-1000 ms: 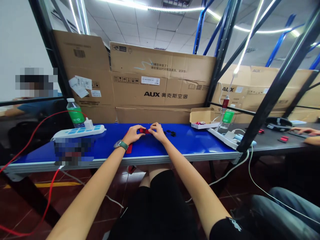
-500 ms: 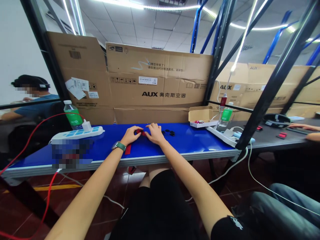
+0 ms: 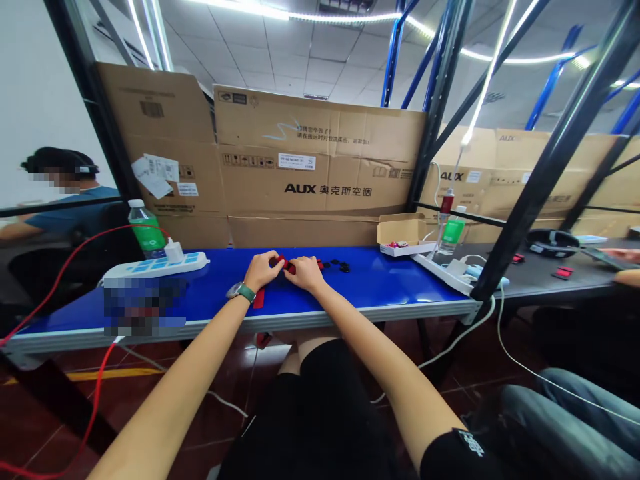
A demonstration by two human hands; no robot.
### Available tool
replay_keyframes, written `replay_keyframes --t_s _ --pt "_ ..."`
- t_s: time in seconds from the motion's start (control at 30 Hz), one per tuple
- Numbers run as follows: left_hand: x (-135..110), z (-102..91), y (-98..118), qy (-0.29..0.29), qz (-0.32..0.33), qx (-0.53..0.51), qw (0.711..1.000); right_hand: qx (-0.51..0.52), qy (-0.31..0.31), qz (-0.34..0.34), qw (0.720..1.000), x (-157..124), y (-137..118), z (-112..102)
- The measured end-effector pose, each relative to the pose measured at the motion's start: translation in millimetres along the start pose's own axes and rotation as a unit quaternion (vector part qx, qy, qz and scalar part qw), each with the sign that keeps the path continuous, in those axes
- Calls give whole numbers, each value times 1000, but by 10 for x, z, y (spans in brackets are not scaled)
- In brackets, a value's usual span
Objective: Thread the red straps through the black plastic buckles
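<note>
My left hand [image 3: 262, 271], wearing a watch on a green strap, is closed with thumb and fingers on a small red piece [image 3: 281, 260]. Close beside it, my right hand [image 3: 307, 273] is curled with fingers together over the same spot; a dark and red bit shows between the hands. More red shows past the right fingers, partly hidden. Beneath the left wrist lies a flat red strip [image 3: 259, 299]. Several small black pieces [image 3: 344, 267] rest on the blue tabletop [image 3: 375, 290] to the right of my right hand.
A small open carton [image 3: 400, 249] with small reddish items stands at the back right. White power strips [image 3: 157, 267] lie on both sides, with bottles [image 3: 146, 230] behind. Cardboard [image 3: 320, 190] walls the back. People sit left and right. A red cable [image 3: 70, 257] runs at left.
My right hand has shifted slightly left and its fingers have curled in more. Red now shows beyond its fingers, near the black pieces. The left hand stays nearly in place.
</note>
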State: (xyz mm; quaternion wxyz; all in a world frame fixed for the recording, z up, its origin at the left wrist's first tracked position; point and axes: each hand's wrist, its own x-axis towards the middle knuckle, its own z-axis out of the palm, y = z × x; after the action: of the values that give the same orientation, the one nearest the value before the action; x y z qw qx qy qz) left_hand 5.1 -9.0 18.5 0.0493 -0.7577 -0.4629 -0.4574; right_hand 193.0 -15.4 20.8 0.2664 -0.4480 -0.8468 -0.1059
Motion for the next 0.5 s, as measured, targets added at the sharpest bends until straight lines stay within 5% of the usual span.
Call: replay_keyframes --t_s 0.27,0.5 --pt "19 -159 -109 244 -145 49 958 36 3 -2 999 6 72 7" --pt "9 -223 -165 331 -216 49 917 54 -3 -19 998 19 103 6"
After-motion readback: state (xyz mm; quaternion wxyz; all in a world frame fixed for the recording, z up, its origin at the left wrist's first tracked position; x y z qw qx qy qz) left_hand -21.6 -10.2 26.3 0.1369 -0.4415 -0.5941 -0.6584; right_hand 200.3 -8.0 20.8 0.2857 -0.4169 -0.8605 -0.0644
